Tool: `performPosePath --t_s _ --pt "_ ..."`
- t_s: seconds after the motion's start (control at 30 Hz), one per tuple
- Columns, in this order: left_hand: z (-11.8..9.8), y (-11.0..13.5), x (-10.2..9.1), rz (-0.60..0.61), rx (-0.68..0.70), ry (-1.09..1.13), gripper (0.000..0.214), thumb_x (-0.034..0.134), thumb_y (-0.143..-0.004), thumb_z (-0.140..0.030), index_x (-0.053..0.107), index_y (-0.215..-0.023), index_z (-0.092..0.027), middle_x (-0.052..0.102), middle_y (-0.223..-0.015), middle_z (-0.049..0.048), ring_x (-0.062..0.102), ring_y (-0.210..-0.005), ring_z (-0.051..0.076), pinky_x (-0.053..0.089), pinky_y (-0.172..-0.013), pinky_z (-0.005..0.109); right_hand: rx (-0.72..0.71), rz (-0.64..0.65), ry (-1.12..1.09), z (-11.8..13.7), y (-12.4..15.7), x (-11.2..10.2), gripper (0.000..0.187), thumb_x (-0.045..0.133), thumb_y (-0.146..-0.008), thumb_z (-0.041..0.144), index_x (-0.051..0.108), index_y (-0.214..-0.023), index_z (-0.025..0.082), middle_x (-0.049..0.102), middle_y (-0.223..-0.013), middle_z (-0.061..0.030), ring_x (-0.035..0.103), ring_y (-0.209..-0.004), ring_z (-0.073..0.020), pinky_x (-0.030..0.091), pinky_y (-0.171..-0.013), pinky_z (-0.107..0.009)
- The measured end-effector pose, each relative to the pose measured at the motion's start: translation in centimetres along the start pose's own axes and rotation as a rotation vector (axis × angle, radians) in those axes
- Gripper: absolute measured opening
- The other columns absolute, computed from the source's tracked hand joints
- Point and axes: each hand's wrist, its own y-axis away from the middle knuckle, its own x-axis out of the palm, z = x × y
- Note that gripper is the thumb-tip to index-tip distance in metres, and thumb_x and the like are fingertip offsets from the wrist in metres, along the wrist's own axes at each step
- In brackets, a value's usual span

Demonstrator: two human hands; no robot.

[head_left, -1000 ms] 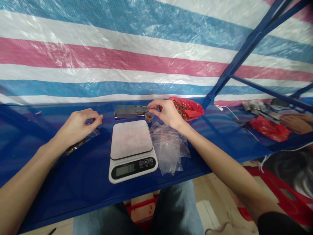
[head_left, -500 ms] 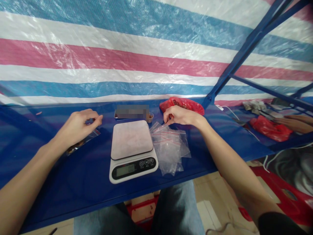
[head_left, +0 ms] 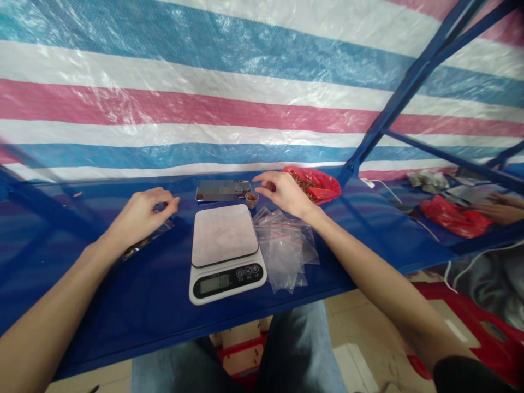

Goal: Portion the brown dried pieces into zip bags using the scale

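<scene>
My right hand (head_left: 282, 192) reaches over the table with thumb and index finger apart. Its fingertips are just beside a small clear cup (head_left: 251, 201) of brown bits, and nothing shows between them. My left hand (head_left: 148, 212) is curled, thumb and index tips together, with no object visible in the pinch. Partly under it lies a small clear bag (head_left: 141, 245) with brownish contents. Between my hands stands a white kitchen scale (head_left: 227, 240) reading 0.0, its platform bare. Several clear zip bags (head_left: 284, 254) overlap at its right, below my right wrist.
Behind the cup lies a flat phone-like device (head_left: 221, 191), partly blurred. An open red plastic bag (head_left: 325, 184) of brown bits sits behind my right hand. Farther right are another red bag (head_left: 454, 216), a white cable (head_left: 387, 188) and another person's hand (head_left: 499, 210). A blue frame post (head_left: 380, 120) rises there.
My right hand has moved left from the zip bags towards the small cup, and its fingers have spread. My left hand keeps its curled pose. The view has shifted slightly.
</scene>
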Motion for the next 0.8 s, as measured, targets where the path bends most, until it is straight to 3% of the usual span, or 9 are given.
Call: performPosePath --t_s 0.07,0.13,0.23,0.3,0.4,0.5,0.6,0.73,0.8 --pt "-0.1 0.0 -0.1 -0.006 0.006 0.029 0.048 0.045 -0.1 -0.053 0.066 -0.072 -0.019 0.068 -0.079 0.0057 0.062 -0.075 0.019 0.046 -0.076 0.031 -0.005 -0.006 -0.028 0.7 1.4 -1.2 0.022 0.066 -0.099 0.024 0.077 -0.117 0.018 0.078 -0.101 -0.0076 0.072 -0.087 -0.0215 0.056 -0.086 -0.037" --pt "-0.2 0.0 -0.1 -0.015 0.01 0.047 0.049 0.045 -0.099 -0.053 0.065 -0.07 -0.02 0.067 -0.076 0.0052 0.061 -0.073 0.02 0.045 -0.074 0.031 -0.054 0.048 -0.015 2.0 4.1 -2.6 0.029 0.062 -0.102 0.027 0.075 -0.128 0.024 0.075 -0.125 -0.0104 0.07 -0.116 -0.0271 0.054 -0.106 -0.045" --pt "-0.4 -0.1 -0.2 -0.016 0.012 0.052 0.049 0.043 -0.1 -0.052 0.063 -0.067 -0.021 0.066 -0.073 0.0048 0.061 -0.071 0.02 0.045 -0.074 0.031 -0.014 0.22 0.092 4.1 9.3 -3.5 0.054 0.064 -0.101 0.036 0.055 -0.155 0.039 0.048 -0.166 -0.0072 0.039 -0.156 -0.0352 0.036 -0.126 -0.059" --pt "-0.5 -0.2 -0.2 -0.022 0.018 0.051 0.048 0.043 -0.1 -0.051 0.063 -0.067 -0.021 0.066 -0.073 0.0047 0.061 -0.072 0.02 0.045 -0.073 0.031 0.064 0.351 0.142 4.7 12.1 -3.2 0.069 0.066 -0.1 0.04 0.038 -0.163 0.047 0.033 -0.174 -0.0019 0.024 -0.163 -0.0362 0.034 -0.127 -0.061" --pt "-0.6 -0.2 -0.3 -0.03 0.025 0.054 0.048 0.043 -0.1 -0.049 0.062 -0.067 -0.021 0.065 -0.072 0.0045 0.06 -0.072 0.019 0.045 -0.073 0.03 0.1 0.488 0.196 4.5 13.9 -1.9 0.072 0.061 -0.102 0.048 0.028 -0.166 0.049 0.029 -0.175 -0.0011 0.022 -0.163 -0.0368 0.026 -0.129 -0.067" --pt "-0.5 -0.1 -0.3 -0.031 0.025 0.06 0.048 0.043 -0.101 -0.049 0.062 -0.067 -0.021 0.065 -0.072 0.0046 0.06 -0.071 0.019 0.045 -0.072 0.03 0.075 0.428 0.253 3.7 12.6 -1.6 0.069 0.061 -0.102 0.045 0.034 -0.166 0.042 0.033 -0.173 -0.0051 0.028 -0.161 -0.0354 0.029 -0.129 -0.063" --pt "-0.4 -0.1 -0.3 -0.039 0.028 0.053 0.049 0.042 -0.101 -0.049 0.062 -0.066 -0.021 0.065 -0.071 0.0048 0.06 -0.07 0.019 0.045 -0.072 0.03 0.018 0.23 0.298 2.4 9.2 -3.6 0.06 0.065 -0.099 0.036 0.052 -0.158 0.033 0.053 -0.162 -0.0112 0.048 -0.151 -0.0358 0.041 -0.123 -0.059" --pt "-0.4 -0.1 -0.4 -0.048 0.032 0.049 0.049 0.043 -0.101 -0.051 0.062 -0.066 -0.021 0.066 -0.071 0.0045 0.06 -0.069 0.019 0.045 -0.07 0.03 0.103 -0.027 0.312 -1.7 3.5 -8.0 0.026 0.063 -0.094 0.015 0.08 -0.111 0.023 0.08 -0.116 -0.0127 0.075 -0.109 -0.0325 0.059 -0.098 -0.048" --pt "-0.3 0.0 -0.3 -0.046 0.028 0.051 0.05 0.044 -0.101 -0.051 0.062 -0.066 -0.021 0.065 -0.071 0.0042 0.06 -0.068 0.019 0.045 -0.07 0.03 0.188 0.037 0.266 -4.4 1.5 -9.1 0.02 0.068 -0.085 0.009 0.081 -0.094 0.02 0.083 -0.098 -0.0103 0.078 -0.091 -0.0292 0.061 -0.085 -0.04"
